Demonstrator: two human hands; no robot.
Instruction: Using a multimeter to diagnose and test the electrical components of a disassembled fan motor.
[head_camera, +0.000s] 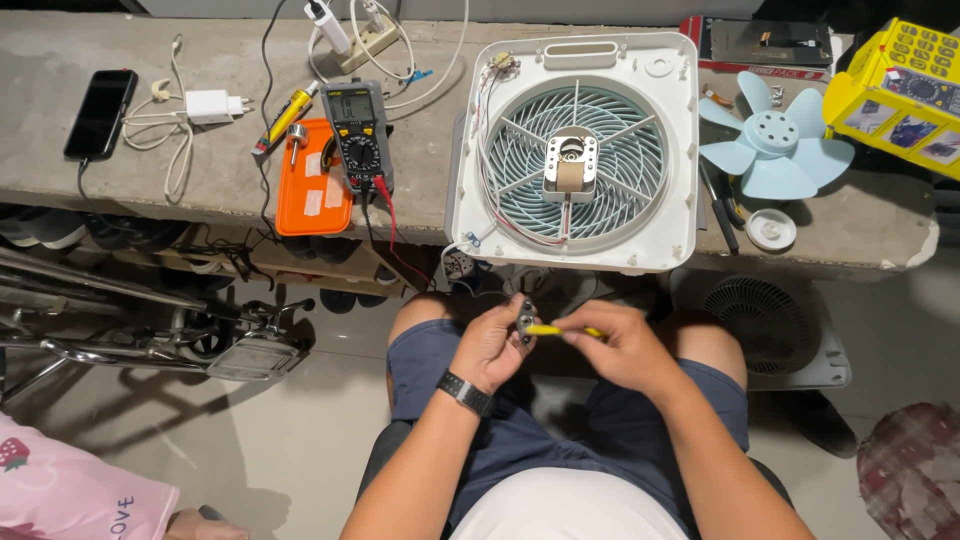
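At the far left of the grey surface (230, 190) lies a black phone (100, 112) with a cable at its lower end, and just beside it a white charger plug (210, 104) with coiled white cord. Next comes a yellow-handled tool (286, 118), then an orange flat case (312, 180) hanging partly over the front edge, with a black multimeter (357, 134) overlapping its right side; red and black leads drop from the meter toward the floor. Behind it sits a white power strip (366, 38) with plugs and cords.

In the middle, a white square fan housing (573, 150) lies flat, grille up, its small motor (570, 163) bared at the centre and thin wires running along its left side. It juts over the front edge, directly above the hands.

Below it, over the lap, the left hand (490, 345), a black band on its wrist, pinches a small dark metal part (525, 320) in its fingertips. The right hand (622, 345) is closed around a yellow-handled screwdriver (560, 330), its tip meeting that part.

To the right lie a pale blue fan blade (775, 148), a white round cap (771, 229) and dark tools (720, 210) beside the housing. Behind is a flat black-and-red package (765, 45); at the far right corner a yellow box (895, 95) with small coloured pictures. A second grille (770, 325) rests on the floor.
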